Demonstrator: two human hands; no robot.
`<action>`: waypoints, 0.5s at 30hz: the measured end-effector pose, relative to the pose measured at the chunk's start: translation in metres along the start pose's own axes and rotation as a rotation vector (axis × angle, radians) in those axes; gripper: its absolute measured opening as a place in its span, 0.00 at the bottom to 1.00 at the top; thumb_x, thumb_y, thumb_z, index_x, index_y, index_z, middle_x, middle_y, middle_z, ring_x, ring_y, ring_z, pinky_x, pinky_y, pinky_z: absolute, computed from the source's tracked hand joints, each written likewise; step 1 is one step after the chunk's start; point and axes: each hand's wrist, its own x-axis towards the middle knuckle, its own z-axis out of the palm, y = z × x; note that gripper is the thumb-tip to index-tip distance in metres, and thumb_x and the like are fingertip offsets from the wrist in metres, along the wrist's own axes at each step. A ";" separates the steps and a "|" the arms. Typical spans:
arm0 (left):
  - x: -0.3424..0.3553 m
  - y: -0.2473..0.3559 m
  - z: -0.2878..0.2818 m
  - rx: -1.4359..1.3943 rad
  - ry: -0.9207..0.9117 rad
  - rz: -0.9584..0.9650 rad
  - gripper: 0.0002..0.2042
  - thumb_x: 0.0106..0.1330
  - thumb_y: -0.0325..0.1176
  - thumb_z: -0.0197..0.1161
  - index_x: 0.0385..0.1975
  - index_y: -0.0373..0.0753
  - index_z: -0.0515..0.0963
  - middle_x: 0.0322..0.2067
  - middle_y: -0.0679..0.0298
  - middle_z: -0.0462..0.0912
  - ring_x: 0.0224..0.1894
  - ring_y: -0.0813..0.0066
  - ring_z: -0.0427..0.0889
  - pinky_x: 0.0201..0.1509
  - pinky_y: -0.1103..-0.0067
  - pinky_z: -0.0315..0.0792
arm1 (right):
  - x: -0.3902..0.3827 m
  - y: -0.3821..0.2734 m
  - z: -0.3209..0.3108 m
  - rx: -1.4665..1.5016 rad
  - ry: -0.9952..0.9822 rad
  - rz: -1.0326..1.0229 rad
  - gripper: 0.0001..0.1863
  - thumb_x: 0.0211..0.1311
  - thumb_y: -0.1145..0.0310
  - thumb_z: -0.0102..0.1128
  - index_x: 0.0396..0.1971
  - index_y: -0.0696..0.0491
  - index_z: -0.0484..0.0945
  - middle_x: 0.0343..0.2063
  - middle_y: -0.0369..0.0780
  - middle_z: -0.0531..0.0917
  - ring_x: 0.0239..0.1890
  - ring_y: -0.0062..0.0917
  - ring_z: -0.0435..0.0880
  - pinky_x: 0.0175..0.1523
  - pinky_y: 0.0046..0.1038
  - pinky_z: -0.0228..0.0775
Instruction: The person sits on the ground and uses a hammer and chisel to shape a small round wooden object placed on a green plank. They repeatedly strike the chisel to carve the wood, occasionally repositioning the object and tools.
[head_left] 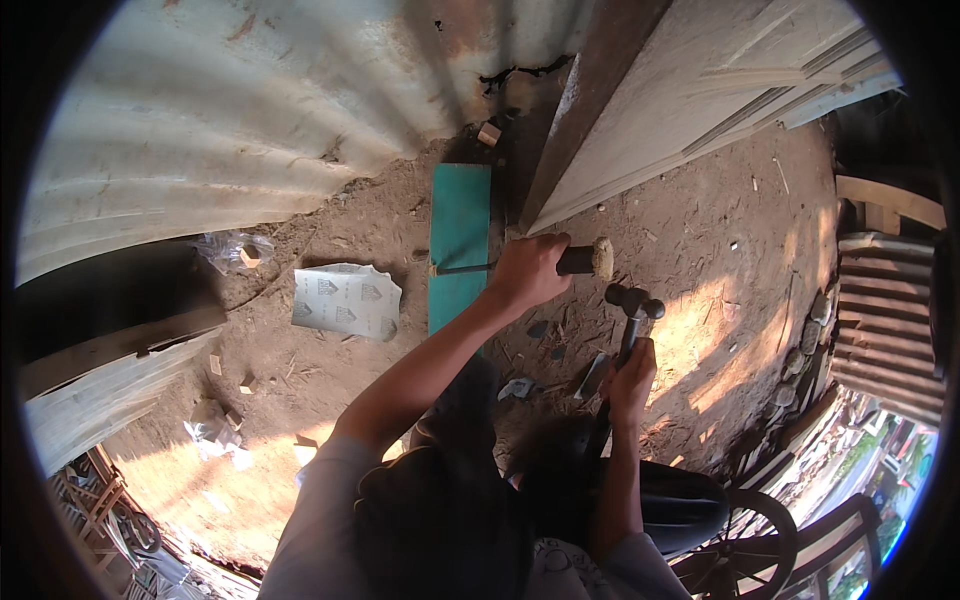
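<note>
My left hand is closed round a chisel with a dark handle and a pale, worn butt end. Its thin metal blade points left across a green board, with the tip by the board's left edge. Whether the tip presses into the board I cannot tell. Lower and to the right, my right hand grips a ball-peen hammer by its dark handle. The hammer's head is up, below and right of the chisel's butt, apart from it. Below my left wrist, my forearm and dark-clothed leg hide the board's near end.
Printed paper sheet lies left of the board on the dirt floor. Corrugated metal rises along the far left, and a wooden door panel leans at far right. Small wood blocks are scattered about. A spoked wheel stands lower right.
</note>
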 end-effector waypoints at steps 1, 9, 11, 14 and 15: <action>0.006 -0.002 -0.003 0.012 -0.015 -0.016 0.11 0.49 0.35 0.66 0.27 0.37 0.75 0.22 0.55 0.81 0.27 0.56 0.83 0.29 0.66 0.77 | -0.001 -0.027 -0.005 0.299 0.063 0.225 0.20 0.75 0.49 0.36 0.32 0.51 0.64 0.11 0.33 0.62 0.07 0.16 0.58 0.12 0.22 0.51; -0.006 0.011 -0.003 -0.024 -0.092 0.112 0.18 0.51 0.41 0.70 0.33 0.35 0.75 0.27 0.54 0.79 0.29 0.56 0.83 0.32 0.66 0.78 | -0.004 -0.060 -0.031 0.671 0.182 0.389 0.15 0.71 0.53 0.46 0.39 0.50 0.68 0.14 0.28 0.58 0.12 0.13 0.55 0.15 0.20 0.50; -0.007 0.009 -0.004 -0.065 0.015 0.181 0.19 0.52 0.43 0.70 0.33 0.35 0.75 0.25 0.54 0.79 0.27 0.55 0.83 0.31 0.65 0.78 | -0.005 -0.054 -0.028 0.669 0.138 0.354 0.14 0.72 0.54 0.46 0.38 0.50 0.68 0.14 0.29 0.59 0.11 0.13 0.55 0.14 0.20 0.49; 0.007 0.000 -0.020 -0.137 0.082 0.144 0.20 0.53 0.46 0.70 0.30 0.34 0.76 0.25 0.53 0.80 0.29 0.54 0.83 0.33 0.65 0.77 | -0.004 -0.052 -0.026 0.650 0.109 0.354 0.11 0.73 0.57 0.46 0.38 0.49 0.68 0.15 0.30 0.60 0.10 0.12 0.55 0.13 0.19 0.49; 0.014 -0.005 -0.029 -0.180 0.045 0.078 0.21 0.53 0.47 0.70 0.30 0.33 0.76 0.25 0.53 0.81 0.29 0.54 0.83 0.33 0.65 0.77 | -0.005 -0.056 -0.026 0.638 0.089 0.357 0.10 0.73 0.57 0.46 0.38 0.49 0.68 0.15 0.30 0.60 0.10 0.12 0.55 0.13 0.19 0.49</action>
